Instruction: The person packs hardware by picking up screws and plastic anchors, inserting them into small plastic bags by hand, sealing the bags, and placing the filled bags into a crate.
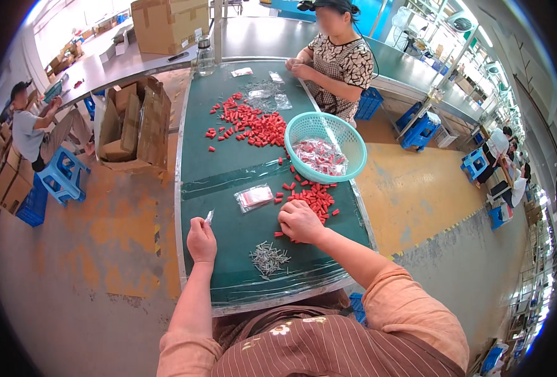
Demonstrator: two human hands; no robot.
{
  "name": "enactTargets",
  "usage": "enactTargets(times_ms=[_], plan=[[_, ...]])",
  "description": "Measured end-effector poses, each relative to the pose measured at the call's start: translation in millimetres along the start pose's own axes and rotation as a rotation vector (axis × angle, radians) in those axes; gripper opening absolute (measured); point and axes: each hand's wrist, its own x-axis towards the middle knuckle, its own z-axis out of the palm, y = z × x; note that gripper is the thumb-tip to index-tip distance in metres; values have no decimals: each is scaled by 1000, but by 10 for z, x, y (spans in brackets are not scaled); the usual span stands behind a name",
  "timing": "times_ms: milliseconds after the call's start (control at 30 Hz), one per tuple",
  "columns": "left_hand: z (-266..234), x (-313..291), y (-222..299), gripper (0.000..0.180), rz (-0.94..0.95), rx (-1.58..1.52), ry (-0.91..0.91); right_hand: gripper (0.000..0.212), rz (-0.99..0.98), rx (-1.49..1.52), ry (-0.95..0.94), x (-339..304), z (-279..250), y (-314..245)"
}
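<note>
My left hand (pixel 201 242) is closed around a small clear plastic bag (pixel 209 217), whose end sticks up past the fingers over the table's left side. At the near edge of a pile of short red plastic plugs (pixel 316 202), my right hand (pixel 300 222) bends its fingers down; the fingertips are hidden, so what they pinch does not show. Between and below the hands lies a heap of grey metal screws or pins (pixel 268 259). A stack of small clear bags with red edges (pixel 254 198) rests beyond, between both hands.
A mint-green plastic basket (pixel 357 157) with filled packets stands on the green tabletop (pixel 222 169). Farther off spreads a larger heap of red plugs (pixel 253 125). A co-worker (pixel 338 63) works across the table. An open carton (pixel 146 132) and a blue stool (pixel 63 176) stand left.
</note>
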Motion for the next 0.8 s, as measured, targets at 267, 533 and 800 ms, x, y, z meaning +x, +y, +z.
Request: enactTargets(times_ms=[267, 533, 800], plan=[[-120, -116, 117, 9, -146, -199, -90, 22, 182, 103, 196, -211, -331, -381], [-378, -895, 1025, 13, -192, -598, -481, 36, 253, 611, 231, -320, -311, -1168], [-629, -1133, 1139, 10, -747, -1066, -808, 11, 516, 1229, -191, -612, -390, -1074]])
